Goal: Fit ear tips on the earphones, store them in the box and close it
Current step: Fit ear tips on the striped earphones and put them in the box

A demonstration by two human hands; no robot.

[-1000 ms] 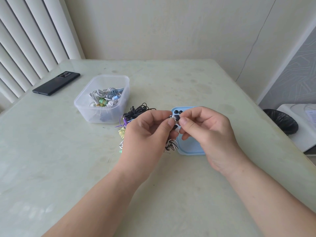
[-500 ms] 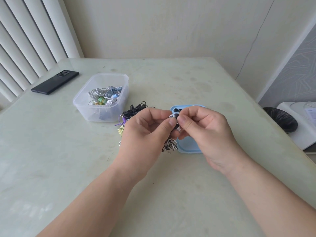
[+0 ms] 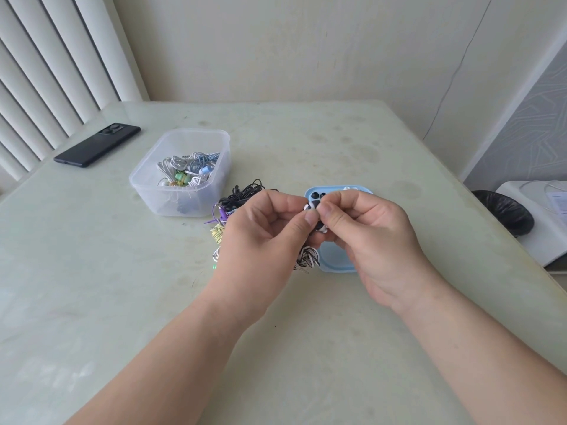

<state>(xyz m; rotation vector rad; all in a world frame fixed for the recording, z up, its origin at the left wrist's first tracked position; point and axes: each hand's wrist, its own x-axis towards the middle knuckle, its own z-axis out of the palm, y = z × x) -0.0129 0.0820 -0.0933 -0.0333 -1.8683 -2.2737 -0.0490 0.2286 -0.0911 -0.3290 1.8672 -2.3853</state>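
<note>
Head view: left hand (image 3: 260, 240) and right hand (image 3: 377, 237) fingers pinch one black-and-white earphone (image 3: 309, 206) above the blue lid (image 3: 336, 260).

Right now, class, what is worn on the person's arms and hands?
Nothing is worn. The left hand and right hand are bare: no gloves and no rings that show. The left forearm and right forearm are bare to the picture's edge, with no sleeves, watch or bracelet. The thumbnails that show look short and unpainted.

The pale green surface (image 3: 92, 286) carries a black phone (image 3: 97, 145) at its far left, a clear box (image 3: 184, 207), a tangle of corded earphones (image 3: 242, 194) just beside it, and a blue lid (image 3: 336, 260).
</note>
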